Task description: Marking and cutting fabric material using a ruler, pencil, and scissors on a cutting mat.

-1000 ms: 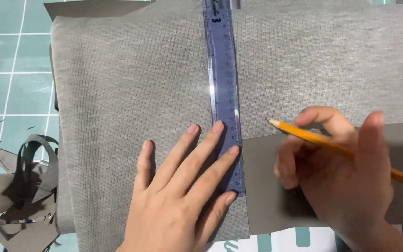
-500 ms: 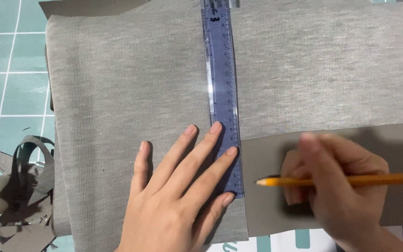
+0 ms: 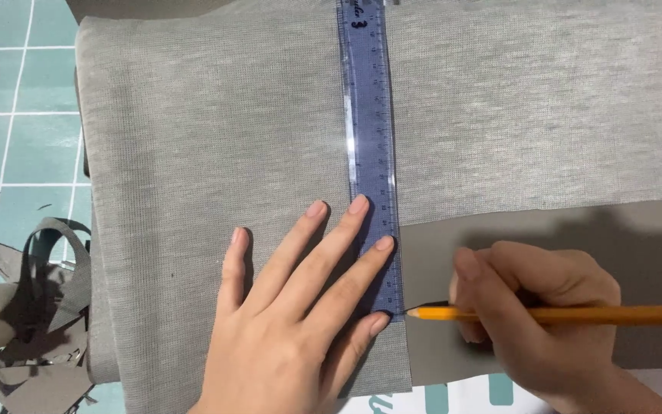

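Clear blue ruler [image 3: 369, 153] lying straight up the middle of the grey knit fabric [image 3: 193, 153], left hand [image 3: 300, 307] flat with fingers spread pinning its lower end, right hand [image 3: 545, 322] gripping an orange pencil [image 3: 561, 313], tip right at the ruler's bottom edge on grey card [image 3: 637, 245], paper scraps [image 3: 32, 322] off left on teal cutting mat [image 3: 9, 115]

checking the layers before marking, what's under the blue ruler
The see-through blue ruler lies on the grey knit fabric, whose weave shows through it. The left hand presses its lower end. What lies beneath the fabric there is covered.
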